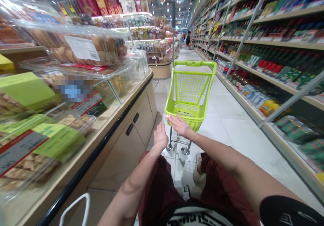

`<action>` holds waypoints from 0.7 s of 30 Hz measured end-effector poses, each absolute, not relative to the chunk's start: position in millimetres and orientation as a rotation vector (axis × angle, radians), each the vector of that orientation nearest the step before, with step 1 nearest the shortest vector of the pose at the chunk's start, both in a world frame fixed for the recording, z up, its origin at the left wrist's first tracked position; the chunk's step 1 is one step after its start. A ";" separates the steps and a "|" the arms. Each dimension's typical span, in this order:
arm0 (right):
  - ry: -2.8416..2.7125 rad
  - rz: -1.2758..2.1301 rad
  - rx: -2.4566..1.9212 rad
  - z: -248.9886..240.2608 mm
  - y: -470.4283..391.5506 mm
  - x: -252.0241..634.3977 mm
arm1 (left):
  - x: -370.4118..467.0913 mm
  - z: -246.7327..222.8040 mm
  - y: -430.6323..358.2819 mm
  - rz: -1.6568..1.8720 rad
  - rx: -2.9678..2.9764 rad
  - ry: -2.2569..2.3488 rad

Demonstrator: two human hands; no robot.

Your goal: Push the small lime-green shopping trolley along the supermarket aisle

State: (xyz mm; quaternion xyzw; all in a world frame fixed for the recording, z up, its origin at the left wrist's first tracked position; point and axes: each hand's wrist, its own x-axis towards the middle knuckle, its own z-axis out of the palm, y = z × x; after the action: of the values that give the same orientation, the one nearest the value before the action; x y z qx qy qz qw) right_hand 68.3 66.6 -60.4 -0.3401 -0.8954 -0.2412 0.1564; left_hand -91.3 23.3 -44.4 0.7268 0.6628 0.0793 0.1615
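Packs [22,175] of pale baked goods in clear plastic lie furthest left, partly covered by lime-green paper cards [59,141]. Next, a clear plastic box [87,48] of rounded brown pastries with a white label sits above the light-wood worktop [113,113], whose black-edged front bounds the aisle. The lime-green plastic shopping cart [186,107] with grey metal legs stands upright on the white tiled floor [233,128], straight ahead, filling the middle of the way. Tall beige shelving with slanting grey posts lines the right, with green metal cans [293,128] low down. The left hand [161,136] is raised, fingers loosely extended, bare of any load, beside the cart. The right hand [179,125] reaches leftward, fingers outstretched and unclenched, before the basket; contact cannot be told.
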 end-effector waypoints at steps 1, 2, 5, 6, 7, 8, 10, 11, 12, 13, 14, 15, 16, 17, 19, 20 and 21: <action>-2.599 -0.667 -0.980 -71.5 63.5 70.3 | -88.5 -47.4 20.2 0.212 2.091 1.870; -2.627 -0.637 -1.002 -83.5 58.7 72.6 | -85.9 -50.4 16.7 0.201 2.110 1.848; -2.633 -0.555 -1.101 -106.1 40.5 77.8 | -79.6 -56.6 7.7 0.171 2.150 1.804; -2.614 -0.542 -1.100 -104.9 35.3 78.8 | -77.9 -57.2 6.2 0.164 2.149 1.802; -2.583 -0.539 -1.082 -99.0 31.6 79.4 | -76.4 -57.1 5.6 0.164 2.139 1.811; -2.539 -0.545 -1.060 -89.2 29.6 80.0 | -74.7 -56.3 5.7 0.169 2.119 1.828; -2.421 -0.574 -1.042 -65.0 30.1 82.1 | -70.9 -53.5 6.7 0.191 2.064 1.877; -2.375 -0.589 -1.046 -54.4 31.8 84.0 | -68.6 -51.9 7.0 0.201 2.041 1.894; -2.349 -0.601 -1.052 -47.0 33.6 86.5 | -66.0 -50.3 6.7 0.207 2.024 1.904; -2.346 -0.612 -1.058 -44.1 34.9 89.7 | -63.2 -48.8 5.7 0.210 2.016 1.906; -2.364 -0.620 -1.062 -45.8 35.3 93.4 | -60.4 -47.6 4.2 0.210 2.016 1.901; -2.395 -0.626 -1.064 -51.8 34.4 97.2 | -57.6 -46.6 2.1 0.205 2.020 1.893; -2.428 -0.630 -1.073 -61.0 32.2 101.1 | -54.9 -46.0 -0.1 0.199 2.029 1.885; -2.453 -0.631 -1.089 -71.7 28.8 104.6 | -52.5 -45.8 -2.3 0.193 2.044 1.877; -2.467 -0.621 -1.143 -90.8 19.3 110.3 | -48.3 -46.0 -5.6 0.187 2.087 1.857; -2.460 -0.611 -1.165 -96.1 14.0 112.4 | -46.4 -46.4 -6.5 0.188 2.109 1.848; -2.444 -0.599 -1.179 -97.4 9.0 114.4 | -44.5 -46.8 -6.8 0.189 2.126 1.842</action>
State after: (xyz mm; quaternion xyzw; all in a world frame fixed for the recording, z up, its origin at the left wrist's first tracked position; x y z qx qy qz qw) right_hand 114.4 9.0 -97.4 -0.4173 -0.8652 -0.2119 0.1802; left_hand -44.5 -6.8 -46.8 0.7442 0.6450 0.0663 0.1605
